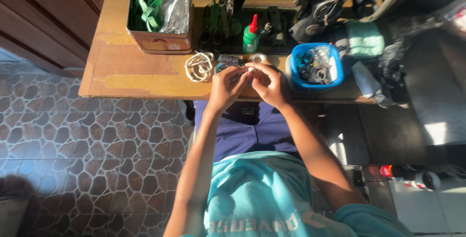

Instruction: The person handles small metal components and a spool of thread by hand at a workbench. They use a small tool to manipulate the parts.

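Both hands meet at table (141,79) front edge: left hand (224,89) & right hand (270,85) fingertips pinched together on small item, unidentifiable; blue tub (293,74) at 3 o'clock, nearer right.

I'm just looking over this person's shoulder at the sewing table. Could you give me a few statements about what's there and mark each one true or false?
1. Both hands, left hand and right hand, meet at the table's front edge. True.
2. The green bottle has a blue cap. False: its cap is red.
3. A blue tub of small parts sits just right of the hands. True.
4. The metal tin stands on the floor. False: it stands on the table, at the far left.
5. A coil of pale cord lies left of the hands. True.
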